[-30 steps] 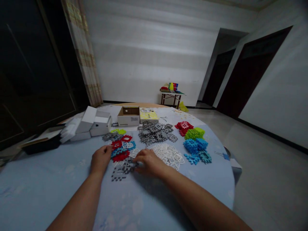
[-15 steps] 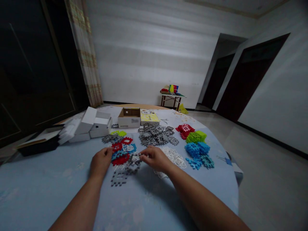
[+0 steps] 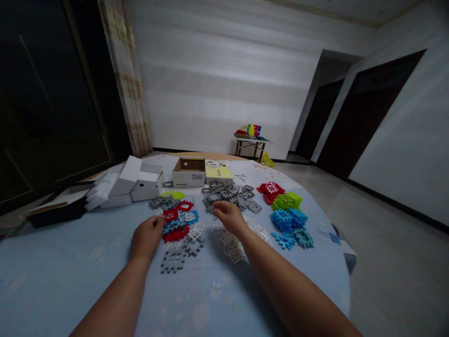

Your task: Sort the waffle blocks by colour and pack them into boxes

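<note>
Hovering our right hand [image 3: 229, 217] at the near edge of the gray pile [image 3: 231, 191] — thumb and fingertips drawn together, can't tell if a piece is pinched between them. Pile sits mid-worktop [image 3: 196, 304]: flat, toothed plates, overlapping. We'd judge them light, fairly stiff plastic, maybe a bit slick; teeth could snag neighbors. Best grip we see: outer rim, thumb against fingers, one plate at a time. White pieces [image 3: 233, 250] look thinner, openwork — we'd go easy on their frames.

Left hand [image 3: 146, 238] is curled beside the red pieces [image 3: 176, 234]; contact or grasp, we can't tell. Toothed gray plate [image 3: 167, 259] lies flat nearer us.

Further out on our right: red pile [image 3: 270, 191], green pile [image 3: 284, 202], blue pile [image 3: 282, 220]. Behind the gray pile, open box [image 3: 189, 179] beside yellow box [image 3: 219, 173]. White boxes [image 3: 128, 180] are off to our left.
</note>
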`<state>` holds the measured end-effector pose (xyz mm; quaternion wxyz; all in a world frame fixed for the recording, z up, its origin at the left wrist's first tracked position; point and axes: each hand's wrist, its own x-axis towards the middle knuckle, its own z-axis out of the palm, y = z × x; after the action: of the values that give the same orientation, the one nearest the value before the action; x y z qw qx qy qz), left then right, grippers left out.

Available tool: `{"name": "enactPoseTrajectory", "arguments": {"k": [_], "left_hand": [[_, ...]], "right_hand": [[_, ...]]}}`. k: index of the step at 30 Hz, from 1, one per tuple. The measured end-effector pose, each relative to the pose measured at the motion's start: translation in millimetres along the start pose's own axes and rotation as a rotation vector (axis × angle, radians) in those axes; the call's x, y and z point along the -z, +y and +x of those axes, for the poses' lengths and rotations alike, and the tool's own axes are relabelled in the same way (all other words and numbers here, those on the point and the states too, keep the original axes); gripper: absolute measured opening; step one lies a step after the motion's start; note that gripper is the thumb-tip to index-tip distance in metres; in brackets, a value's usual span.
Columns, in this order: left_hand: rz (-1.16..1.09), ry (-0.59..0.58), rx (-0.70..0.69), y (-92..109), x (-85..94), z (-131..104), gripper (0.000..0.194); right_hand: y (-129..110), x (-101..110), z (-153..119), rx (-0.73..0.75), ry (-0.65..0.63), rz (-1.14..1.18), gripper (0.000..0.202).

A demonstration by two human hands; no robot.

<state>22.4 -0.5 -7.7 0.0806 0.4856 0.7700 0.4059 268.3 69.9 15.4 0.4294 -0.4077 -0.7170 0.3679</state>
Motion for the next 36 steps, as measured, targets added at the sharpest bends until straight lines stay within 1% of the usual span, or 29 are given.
{"name": "enactPoseTrajectory", "arguments": {"k": [2,4,6,9,12,15,17,19,22,26,29,31,33,34,36], "left_hand": [[0.000,-0.002,0.001,1,1.2,-1,0.037],[0.000,-0.003,0.000,1,1.8,-1,0.038],[0.001,-0.004,-0.002,1,1.7,-1,0.038],[0.001,-0.004,-0.005,-1,0.5,0,0.038],[-0.003,-0.009,-0.010,-2,-0.3,1,0.037],[0.000,-0.015,-0.010,-2,0.3,0,0.037],[0.006,-0.019,-0.008,-1,1.0,0,0.037],[0.015,-0.024,-0.006,0,1.4,0,0.038],[0.032,-0.032,-0.002,0,1.9,-1,0.038],[0.069,-0.026,0.012,5,5.0,-2,0.038],[0.178,0.000,-0.014,16,7.8,-6,0.040],[0.288,0.040,-0.095,28,8.0,-11,0.042],[0.359,0.062,-0.229,42,6.2,-17,0.042],[0.382,0.055,-0.297,49,4.8,-21,0.041],[0.428,0.005,-0.406,63,1.3,-29,0.040]], "right_hand": [[-5,-14,-12,0.071,-0.114,-0.127,0.023],[-12,-26,-23,0.158,-0.191,-0.275,0.024],[-18,-34,-29,0.221,-0.232,-0.416,0.029],[-22,-41,-34,0.235,-0.275,-0.575,0.035],[-20,-44,-36,0.230,-0.299,-0.632,0.032],[-19,-42,-36,0.241,-0.282,-0.593,0.033],[-22,-34,-35,0.245,-0.257,-0.542,0.033],[-25,-19,-34,0.238,-0.225,-0.496,0.032],[-27,14,-35,0.223,-0.162,-0.460,0.031],[-19,59,-46,0.214,-0.099,-0.440,0.032],[-12,80,-57,0.221,-0.028,-0.403,0.030],[-9,87,-61,0.220,0.040,-0.367,0.028],[-6,90,-63,0.215,0.101,-0.340,0.025],[-4,90,-63,0.213,0.121,-0.334,0.023],[1,91,-63,0.210,0.138,-0.332,0.021]]}}
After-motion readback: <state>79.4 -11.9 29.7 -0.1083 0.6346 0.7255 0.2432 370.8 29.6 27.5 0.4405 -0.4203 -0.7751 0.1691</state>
